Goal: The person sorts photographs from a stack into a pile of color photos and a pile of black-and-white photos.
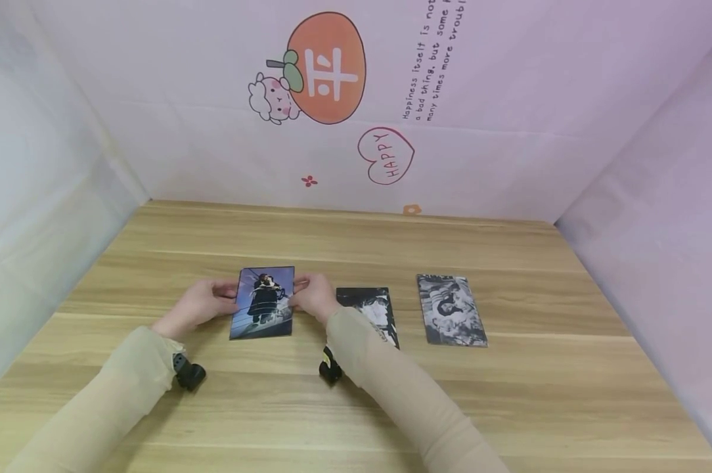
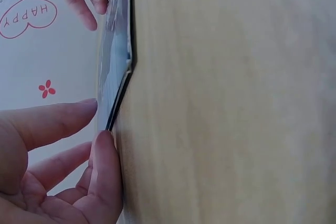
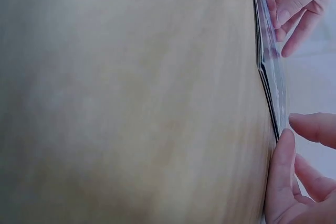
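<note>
A colour picture card [image 1: 263, 303], with dark figures at a ship's railing against a purple-blue sky, is between both hands. My left hand [image 1: 205, 303] holds its left side, thumb toward the face and a fingertip [image 2: 105, 142] at the edge. On the opposite side my right hand [image 1: 314, 297] holds the card likewise, its thumb overlapping the border in the head view. Layered dark lines run along the card's edge [image 3: 266, 85] in the right wrist view. A black-and-white picture card [image 1: 375, 309] lies by the right wrist, partly hidden under the sleeve.
Farther right lies another black-and-white picture card [image 1: 452, 310], slightly turned. All are on a wood-grain table [image 1: 510, 407]. Printed white cloth [image 1: 480, 164] stands along the back and both sides. Black wrist cameras [image 1: 189, 373] hang at both cuffs.
</note>
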`<action>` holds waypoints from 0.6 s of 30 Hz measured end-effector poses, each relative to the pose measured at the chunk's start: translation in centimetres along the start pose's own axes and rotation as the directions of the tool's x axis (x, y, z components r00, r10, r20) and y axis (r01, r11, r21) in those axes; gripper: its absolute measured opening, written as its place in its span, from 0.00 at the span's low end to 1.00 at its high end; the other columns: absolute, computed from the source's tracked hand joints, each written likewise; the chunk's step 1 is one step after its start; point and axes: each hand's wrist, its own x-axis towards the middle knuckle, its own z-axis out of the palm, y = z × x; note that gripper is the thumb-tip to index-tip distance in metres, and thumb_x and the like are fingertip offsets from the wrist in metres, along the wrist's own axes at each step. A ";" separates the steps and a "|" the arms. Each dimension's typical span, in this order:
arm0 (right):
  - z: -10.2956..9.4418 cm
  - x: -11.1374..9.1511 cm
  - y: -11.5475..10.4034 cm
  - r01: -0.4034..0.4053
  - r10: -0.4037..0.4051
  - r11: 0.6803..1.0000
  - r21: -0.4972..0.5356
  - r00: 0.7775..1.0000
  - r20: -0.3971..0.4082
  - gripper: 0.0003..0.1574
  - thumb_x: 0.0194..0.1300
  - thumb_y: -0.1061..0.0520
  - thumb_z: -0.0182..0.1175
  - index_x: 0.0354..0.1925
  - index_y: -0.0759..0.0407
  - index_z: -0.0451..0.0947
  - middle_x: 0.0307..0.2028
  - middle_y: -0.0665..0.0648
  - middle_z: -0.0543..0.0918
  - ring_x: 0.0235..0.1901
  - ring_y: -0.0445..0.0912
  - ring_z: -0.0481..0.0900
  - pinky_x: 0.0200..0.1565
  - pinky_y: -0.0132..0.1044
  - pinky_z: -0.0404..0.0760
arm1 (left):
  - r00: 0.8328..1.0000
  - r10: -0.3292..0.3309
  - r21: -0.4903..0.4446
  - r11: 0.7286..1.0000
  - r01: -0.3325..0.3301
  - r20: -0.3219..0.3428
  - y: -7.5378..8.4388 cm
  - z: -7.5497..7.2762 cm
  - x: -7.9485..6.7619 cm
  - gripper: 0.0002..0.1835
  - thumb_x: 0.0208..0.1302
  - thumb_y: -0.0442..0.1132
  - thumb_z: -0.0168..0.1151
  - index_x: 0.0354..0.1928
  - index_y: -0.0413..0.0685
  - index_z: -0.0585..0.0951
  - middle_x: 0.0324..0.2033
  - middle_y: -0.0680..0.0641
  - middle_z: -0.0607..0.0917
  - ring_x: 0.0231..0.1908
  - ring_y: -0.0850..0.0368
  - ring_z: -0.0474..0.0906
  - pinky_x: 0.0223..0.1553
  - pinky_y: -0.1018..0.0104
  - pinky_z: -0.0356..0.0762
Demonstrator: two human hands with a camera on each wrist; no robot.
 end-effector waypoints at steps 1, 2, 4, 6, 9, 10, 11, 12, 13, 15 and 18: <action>0.0 0.0 0.0 -0.003 0.003 1.000 0.013 1.000 0.001 0.28 0.49 0.74 0.65 0.52 0.67 0.76 0.38 0.60 0.82 0.34 0.47 0.81 0.36 0.32 0.85 | 1.000 -0.004 -0.006 1.000 0.004 0.001 -0.1 0.0 0.0 0.31 0.56 0.34 0.65 0.60 0.25 0.69 0.50 0.30 0.79 0.51 0.41 0.76 0.51 0.57 0.77; 0.0 0.0 0.0 -0.006 0.006 1.000 0.025 1.000 0.003 0.28 0.50 0.74 0.65 0.52 0.67 0.76 0.39 0.60 0.82 0.35 0.47 0.82 0.36 0.32 0.85 | 1.000 -0.006 -0.013 1.000 0.006 0.003 -0.1 0.0 0.1 0.31 0.57 0.34 0.65 0.60 0.25 0.68 0.51 0.30 0.79 0.51 0.41 0.76 0.51 0.56 0.77; 0.0 0.0 0.0 -0.010 0.010 0.999 0.051 1.000 0.012 0.29 0.51 0.74 0.64 0.54 0.68 0.75 0.41 0.61 0.82 0.37 0.48 0.82 0.37 0.33 0.85 | 1.000 -0.011 -0.019 1.000 0.011 0.006 -0.2 0.0 0.1 0.32 0.57 0.35 0.65 0.61 0.25 0.67 0.51 0.30 0.78 0.51 0.41 0.76 0.53 0.55 0.76; -0.1 -0.2 -0.1 -0.015 0.013 0.997 0.078 1.000 0.029 0.29 0.53 0.73 0.63 0.55 0.68 0.74 0.43 0.63 0.81 0.38 0.49 0.82 0.38 0.33 0.85 | 1.000 -0.008 -0.025 1.000 0.008 0.009 -0.3 -0.1 0.1 0.33 0.58 0.36 0.64 0.62 0.25 0.66 0.52 0.30 0.78 0.52 0.41 0.76 0.53 0.53 0.76; -0.5 -0.4 -0.4 -0.019 0.013 0.994 0.109 0.999 0.052 0.30 0.55 0.72 0.62 0.58 0.68 0.71 0.46 0.64 0.80 0.39 0.50 0.82 0.40 0.34 0.85 | 1.000 0.004 -0.023 1.000 -0.004 0.007 -0.2 -0.3 0.1 0.33 0.58 0.36 0.64 0.63 0.26 0.65 0.52 0.30 0.78 0.52 0.40 0.76 0.53 0.52 0.76; -0.6 -0.5 -0.5 -0.020 0.014 0.992 0.123 0.998 0.056 0.30 0.56 0.71 0.62 0.58 0.68 0.71 0.46 0.64 0.80 0.39 0.50 0.82 0.40 0.35 0.85 | 1.000 0.011 -0.025 1.000 -0.011 0.005 -0.1 -0.3 0.1 0.33 0.59 0.36 0.63 0.63 0.26 0.65 0.52 0.30 0.78 0.52 0.39 0.76 0.52 0.53 0.77; -0.8 -0.7 -0.6 -0.019 0.011 0.992 0.127 0.998 0.060 0.30 0.56 0.70 0.62 0.59 0.67 0.70 0.46 0.63 0.80 0.39 0.50 0.81 0.41 0.35 0.84 | 1.000 0.013 -0.027 1.000 -0.013 0.001 0.1 -0.3 0.1 0.33 0.59 0.36 0.63 0.63 0.27 0.66 0.52 0.30 0.78 0.52 0.39 0.76 0.51 0.54 0.78; -1.0 -0.8 -0.7 -0.020 0.012 0.991 0.134 0.998 0.061 0.31 0.57 0.70 0.62 0.60 0.66 0.70 0.46 0.63 0.80 0.39 0.49 0.81 0.42 0.36 0.84 | 1.000 0.020 -0.027 0.999 -0.021 -0.003 0.2 -0.3 0.1 0.32 0.59 0.36 0.63 0.63 0.28 0.66 0.52 0.30 0.78 0.52 0.39 0.76 0.50 0.55 0.79; -1.2 -0.9 -0.8 -0.022 0.013 0.990 0.140 0.998 0.062 0.31 0.57 0.69 0.62 0.60 0.66 0.69 0.46 0.62 0.80 0.39 0.50 0.81 0.43 0.37 0.84 | 1.000 0.027 -0.028 0.999 -0.028 -0.006 0.4 -0.3 0.0 0.32 0.60 0.36 0.62 0.63 0.28 0.66 0.53 0.29 0.78 0.52 0.38 0.76 0.49 0.56 0.80; -1.5 -1.0 -0.9 -0.021 0.011 0.987 0.158 0.998 0.065 0.31 0.58 0.69 0.62 0.60 0.65 0.69 0.46 0.62 0.80 0.39 0.51 0.82 0.44 0.38 0.84 | 0.999 0.037 -0.043 0.998 -0.037 -0.010 0.8 -0.2 -0.1 0.31 0.61 0.35 0.61 0.63 0.29 0.66 0.53 0.29 0.77 0.53 0.37 0.76 0.47 0.59 0.81; -2.2 -1.3 -1.0 -0.005 -0.009 0.983 0.185 0.997 0.074 0.30 0.58 0.68 0.62 0.60 0.65 0.70 0.47 0.62 0.79 0.43 0.53 0.81 0.48 0.41 0.83 | 0.999 0.051 -0.058 0.997 -0.051 -0.013 1.4 0.2 -0.3 0.29 0.61 0.34 0.60 0.63 0.29 0.67 0.54 0.29 0.76 0.53 0.37 0.76 0.46 0.61 0.82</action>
